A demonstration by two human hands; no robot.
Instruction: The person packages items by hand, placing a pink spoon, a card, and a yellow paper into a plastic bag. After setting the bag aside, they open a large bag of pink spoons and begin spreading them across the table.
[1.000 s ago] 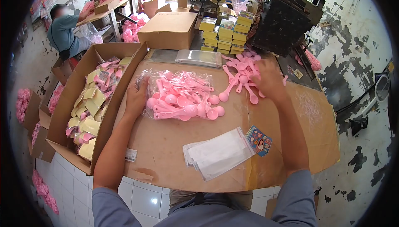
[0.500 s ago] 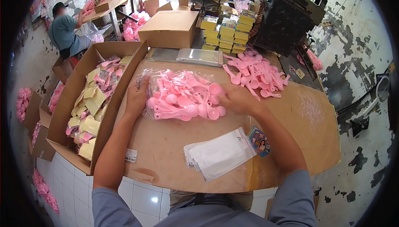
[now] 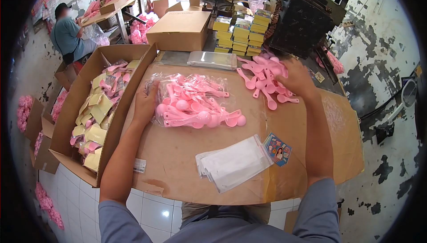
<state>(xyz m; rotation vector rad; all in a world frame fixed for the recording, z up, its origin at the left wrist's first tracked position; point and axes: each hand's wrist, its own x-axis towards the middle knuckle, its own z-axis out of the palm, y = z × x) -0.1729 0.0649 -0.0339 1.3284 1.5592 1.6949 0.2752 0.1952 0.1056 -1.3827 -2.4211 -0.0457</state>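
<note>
My left hand (image 3: 146,103) grips the left edge of a clear plastic bag (image 3: 156,117) lying flat on the table. Pink measuring spoons (image 3: 195,105) fill the bag, and several spill past its right side. At the far right, my right hand (image 3: 299,79) rests against the right side of a loose pile of pink spoons (image 3: 262,76), thumb and fingers spread around it. Nearer my body lie a stack of white plastic sleeves (image 3: 235,163) and several printed cards (image 3: 278,149), partly under the sleeves' right end.
A long open carton (image 3: 103,172) with packed spoons stands on the left. Behind the table are a closed cardboard box (image 3: 178,29), a stack of clear sleeves (image 3: 212,60), yellow-edged card stacks (image 3: 242,36) and a dark machine (image 3: 302,20). Another person (image 3: 69,36) sits at the back left.
My right hand has moved from the bag's right side to the loose pile at the right. That pile has shifted and looks narrower. The left hand stays at the bag.
</note>
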